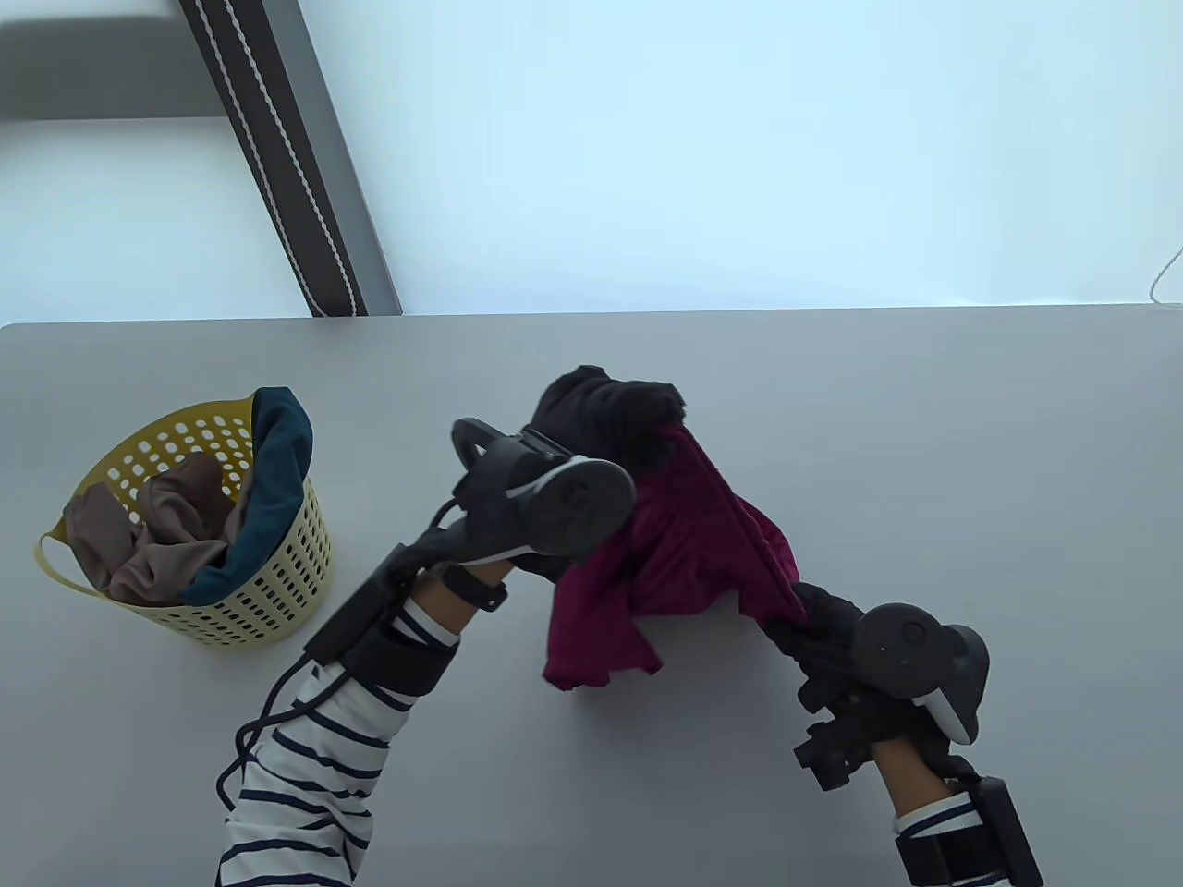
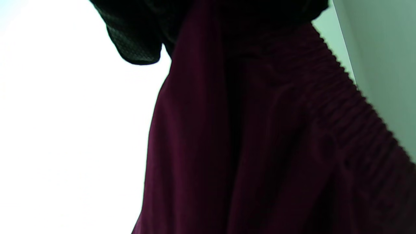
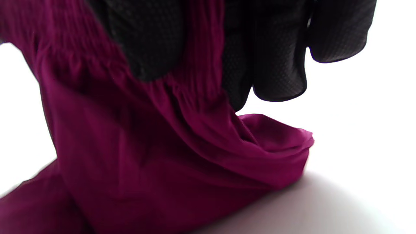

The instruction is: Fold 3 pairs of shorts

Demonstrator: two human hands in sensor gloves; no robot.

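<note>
Left hand [image 1: 605,407]: grips one waistband end of maroon shorts [image 1: 684,545], far side.
Right hand [image 1: 823,619]: pinches other end, nearer.
Axis: waistband diagonal, legs brushing desk [image 1: 924,443].

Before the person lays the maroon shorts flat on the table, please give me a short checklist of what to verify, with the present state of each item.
1. Left hand grips the maroon shorts at the waistband: ok.
2. Right hand grips the other end of the waistband: ok; gloved fingers curl over the gathered band.
3. Shorts hang spread, not twisted: not ok; the fabric is bunched between the hands.
4. Lower hem is off the table: not ok; the right wrist view shows cloth resting on it.
5. Bare table in front for laying flat: ok.
6. Other shorts stay aside: ok; the brown shorts and teal shorts lie in the yellow basket.
</note>
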